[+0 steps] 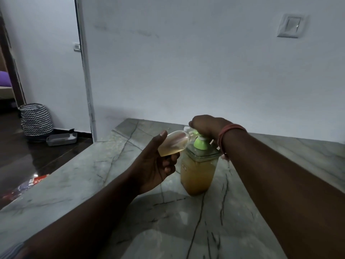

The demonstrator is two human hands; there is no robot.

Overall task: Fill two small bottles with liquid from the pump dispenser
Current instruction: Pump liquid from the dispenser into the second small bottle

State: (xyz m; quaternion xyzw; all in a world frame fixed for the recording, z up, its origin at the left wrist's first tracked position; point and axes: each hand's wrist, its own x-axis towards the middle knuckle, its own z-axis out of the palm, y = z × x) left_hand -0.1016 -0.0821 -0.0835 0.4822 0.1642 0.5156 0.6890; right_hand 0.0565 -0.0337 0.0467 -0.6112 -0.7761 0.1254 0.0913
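L hand point(156, 165) grips 1 small clear bottle point(174, 142), tilted; keep its mouth under the spout. R hand point(206, 127) presses pump dispenser point(198, 165) head w/ curled fingers; pump slow.

Small clear bottle point(172, 144) tilted, part-filled amber, mouth at green-pumped dispenser point(198, 171) spout.

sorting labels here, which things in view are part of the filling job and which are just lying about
In use: small bottle held by left hand; pump dispenser pressed by right hand.

Lying about: zigzag basket, grey tray, red packet, wall switch.
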